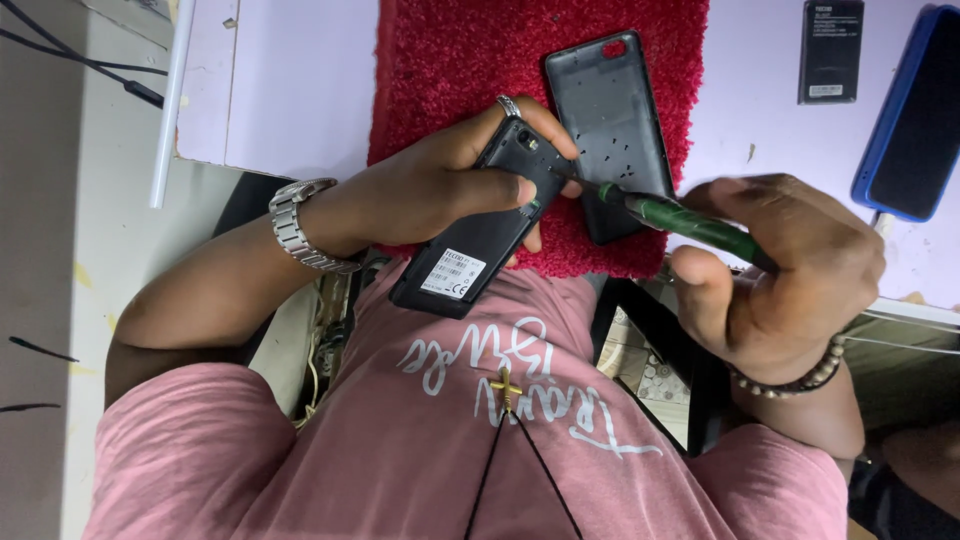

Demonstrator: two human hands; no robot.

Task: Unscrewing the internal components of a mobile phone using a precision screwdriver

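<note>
My left hand (440,180) grips a black phone body (480,235) with its back cover off, a white label showing near its lower end. My right hand (790,270) holds a green-handled screwdriver (690,222) whose thin tip touches the phone's upper edge by my left thumb. The phone's dark grey back cover (610,110) lies inside-up on a red fuzzy mat (450,50), with tiny screws scattered on it. A metal watch (295,225) is on my left wrist and a bead bracelet (800,380) on my right.
A black battery (831,50) lies on the pale lilac table top (290,80) at the upper right. A phone in a blue case (915,110) lies at the right edge. Black cables (80,60) run at the upper left. My pink shirt fills the bottom.
</note>
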